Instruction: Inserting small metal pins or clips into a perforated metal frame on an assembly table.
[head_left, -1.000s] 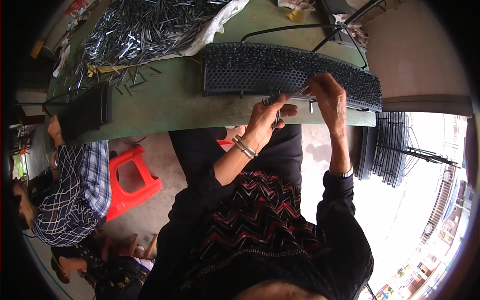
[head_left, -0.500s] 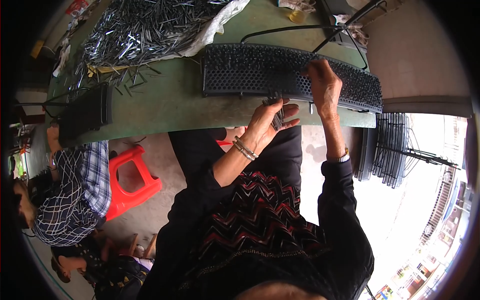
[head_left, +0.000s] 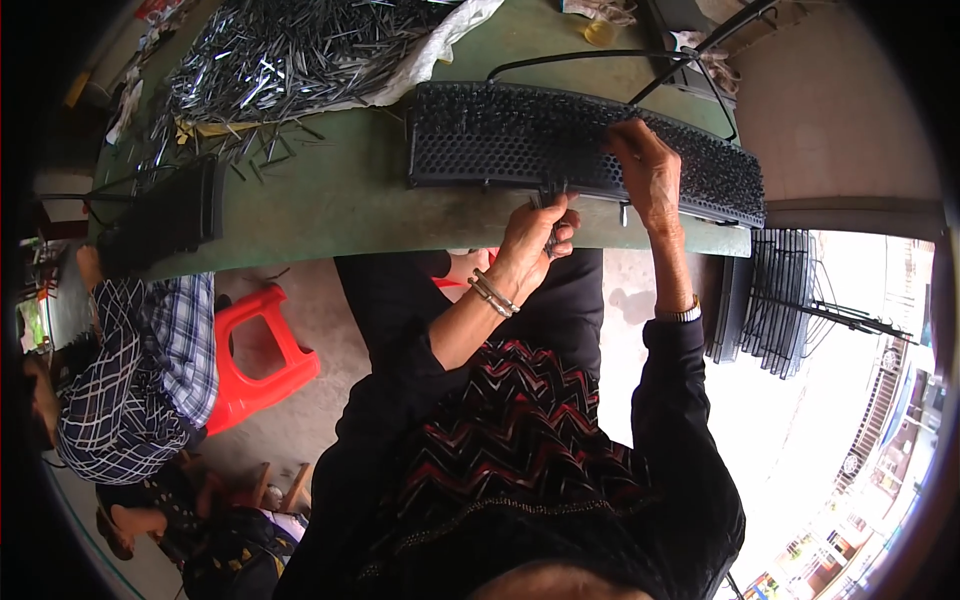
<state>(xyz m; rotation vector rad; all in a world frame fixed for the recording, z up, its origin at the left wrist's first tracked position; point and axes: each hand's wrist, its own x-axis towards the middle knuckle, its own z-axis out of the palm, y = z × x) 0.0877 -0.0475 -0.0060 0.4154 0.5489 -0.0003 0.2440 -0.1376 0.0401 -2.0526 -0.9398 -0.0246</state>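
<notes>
A long black perforated panel (head_left: 470, 155) with rows of round holes lies along the near part of the table. Many dark strips stand in its holes toward the far edge and the right. My left hand (head_left: 538, 228), with two bangles at the wrist, is closed round a bundle of thin dark strips (head_left: 547, 198) just off the panel's near edge. Over the right half of the panel, my right hand (head_left: 648, 172) pinches with fingertips down at the holes. What lies between those fingertips is too small to make out.
A big heap of loose dark strips (head_left: 300, 60) lies on a white sack (head_left: 425, 62) at the far left of the green table (head_left: 330, 215). Another dark panel (head_left: 165, 215) stands at the left, by a co-worker's arm. A red stool (head_left: 265, 350) and stacked black racks (head_left: 780, 300) flank me.
My left hand's fingers have curled in round the strips, where they were spread before. My right hand has barely moved. The co-worker at the left has shifted slightly.
</notes>
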